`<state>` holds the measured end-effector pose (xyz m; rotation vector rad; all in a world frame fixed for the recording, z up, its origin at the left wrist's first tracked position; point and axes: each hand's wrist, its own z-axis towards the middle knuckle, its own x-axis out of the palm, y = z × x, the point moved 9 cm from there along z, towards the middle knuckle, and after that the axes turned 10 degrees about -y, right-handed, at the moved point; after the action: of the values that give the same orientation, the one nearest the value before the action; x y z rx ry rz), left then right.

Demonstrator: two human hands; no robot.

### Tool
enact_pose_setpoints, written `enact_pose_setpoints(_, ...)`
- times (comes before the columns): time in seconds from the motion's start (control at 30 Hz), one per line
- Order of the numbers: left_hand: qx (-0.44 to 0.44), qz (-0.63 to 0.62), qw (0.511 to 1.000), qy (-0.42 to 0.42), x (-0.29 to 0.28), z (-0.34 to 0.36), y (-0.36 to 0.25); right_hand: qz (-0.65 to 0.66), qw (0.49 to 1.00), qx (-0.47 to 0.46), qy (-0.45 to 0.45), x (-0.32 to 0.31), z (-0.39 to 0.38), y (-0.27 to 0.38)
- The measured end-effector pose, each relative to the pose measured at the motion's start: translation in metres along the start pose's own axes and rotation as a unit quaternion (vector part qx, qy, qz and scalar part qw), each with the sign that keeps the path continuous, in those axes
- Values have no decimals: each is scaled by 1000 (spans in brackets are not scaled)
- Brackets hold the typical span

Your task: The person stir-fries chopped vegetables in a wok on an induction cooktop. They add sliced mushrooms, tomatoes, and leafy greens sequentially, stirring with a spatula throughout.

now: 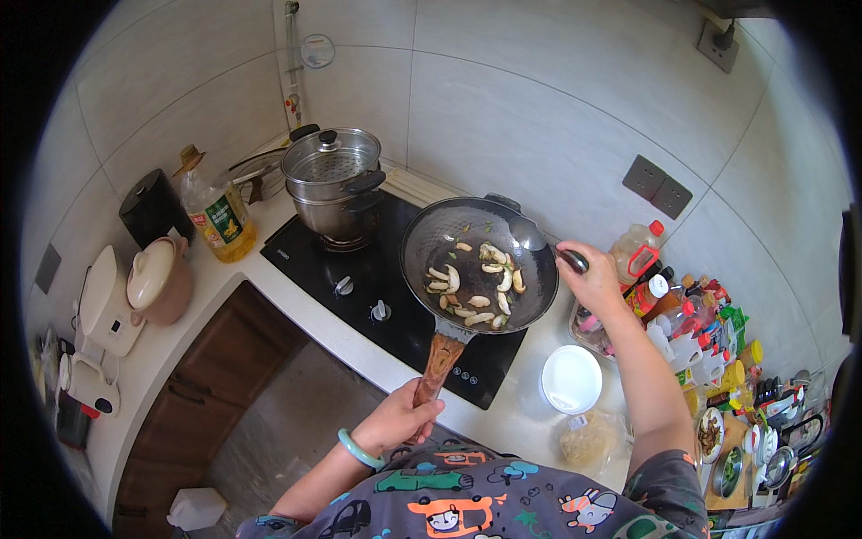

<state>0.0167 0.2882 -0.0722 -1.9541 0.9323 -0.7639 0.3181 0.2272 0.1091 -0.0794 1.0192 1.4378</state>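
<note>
A dark wok (480,211) sits over the right side of the black cooktop (310,260). Wrapped round its wooden handle (440,361) is my left hand (400,420), with a pale green bangle at the wrist. Past the wok's right rim, my right hand (593,277) grips the dark handle of a spatula (528,234), whose metal blade lies against the wok's upper right inner wall. Pale, curved slices of food (480,301), browned in places, are scattered over the wok's bottom with a few green bits; I cannot tell their kind.
A lidded steel steamer pot (332,171) stands on the left burner. An oil bottle (220,216) and a pink lidded pot (163,283) are on the left counter. To the right are a white bowl (572,380), a plastic bag (593,440) and crowded seasoning bottles (696,328).
</note>
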Motion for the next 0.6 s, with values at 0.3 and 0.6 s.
enact_pose_setpoints(0.3, 1, -6, 1000, 4, 3, 4, 1, 139, 987, -18, 73, 77, -10, 16)
enact_pose_setpoints(0.6, -5, -13, 1000, 4, 2, 2, 1, 73, 910, -161, 375, -23, -34, 95)
